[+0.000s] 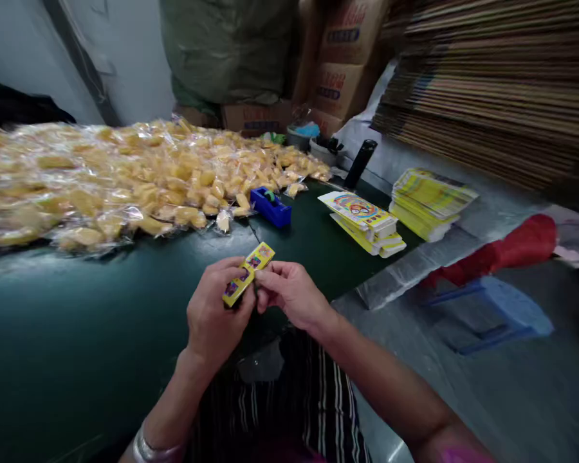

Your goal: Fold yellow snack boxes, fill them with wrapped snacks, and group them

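Observation:
A small yellow printed box with colourful pictures on its side is held over the front edge of the green table. My left hand is closed around its lower end, thumb on the printed face. At the box's right edge, my right hand pinches with thumb and forefinger; whether it grips the box's edge or some small piece there is hidden. Beyond the hands stands a blue tape dispenser. To its right lies a stack of printed yellow cards or flattened boxes.
Many clear-wrapped yellow pieces cover the far left of the green table. Another yellow stack and a black cylinder stand at right. Cardboard sheets are piled behind. A blue stool is on the floor.

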Demonstrator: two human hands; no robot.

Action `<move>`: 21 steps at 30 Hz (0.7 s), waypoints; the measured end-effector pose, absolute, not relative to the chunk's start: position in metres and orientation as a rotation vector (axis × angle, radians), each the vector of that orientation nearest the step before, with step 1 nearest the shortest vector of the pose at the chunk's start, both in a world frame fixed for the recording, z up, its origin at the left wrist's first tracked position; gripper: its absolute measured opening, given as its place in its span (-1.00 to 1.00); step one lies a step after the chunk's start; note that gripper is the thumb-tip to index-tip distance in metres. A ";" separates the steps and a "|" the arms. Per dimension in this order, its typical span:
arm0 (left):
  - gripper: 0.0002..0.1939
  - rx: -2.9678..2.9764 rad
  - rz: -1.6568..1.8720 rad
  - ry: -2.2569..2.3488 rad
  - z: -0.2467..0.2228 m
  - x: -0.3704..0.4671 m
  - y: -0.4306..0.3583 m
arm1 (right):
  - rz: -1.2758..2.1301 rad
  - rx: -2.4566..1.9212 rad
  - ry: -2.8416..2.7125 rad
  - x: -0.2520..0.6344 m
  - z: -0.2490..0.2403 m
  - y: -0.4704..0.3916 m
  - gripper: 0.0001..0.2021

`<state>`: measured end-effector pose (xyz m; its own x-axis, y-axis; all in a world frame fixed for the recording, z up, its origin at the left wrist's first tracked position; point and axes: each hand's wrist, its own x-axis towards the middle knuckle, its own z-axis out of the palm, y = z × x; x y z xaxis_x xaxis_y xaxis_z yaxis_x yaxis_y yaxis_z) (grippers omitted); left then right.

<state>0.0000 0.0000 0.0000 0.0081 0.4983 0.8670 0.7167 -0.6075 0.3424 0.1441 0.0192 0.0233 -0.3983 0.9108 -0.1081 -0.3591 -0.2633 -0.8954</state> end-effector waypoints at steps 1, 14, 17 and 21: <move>-0.77 -2.105 -1.640 -1.238 0.000 0.002 0.000 | 1.820 -0.823 -1.025 0.145 0.022 0.019 -0.56; -0.76 -2.102 -1.893 -1.455 0.005 0.000 -0.012 | 1.953 -0.895 -0.894 0.139 0.005 0.024 -0.39; -0.74 -2.114 -2.039 -1.489 0.005 -0.001 -0.016 | 1.866 -0.893 -0.880 0.133 -0.003 0.023 -0.34; -0.72 -2.121 -2.346 -1.522 0.012 0.002 -0.021 | 1.631 -0.859 -0.915 0.122 -0.009 0.024 -0.37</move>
<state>0.0022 -0.0207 0.0117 -0.2270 0.7473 0.6245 0.2655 -0.5695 0.7779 0.1218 0.0245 -0.0090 -0.2126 0.9727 -0.0932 -0.4276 -0.1784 -0.8862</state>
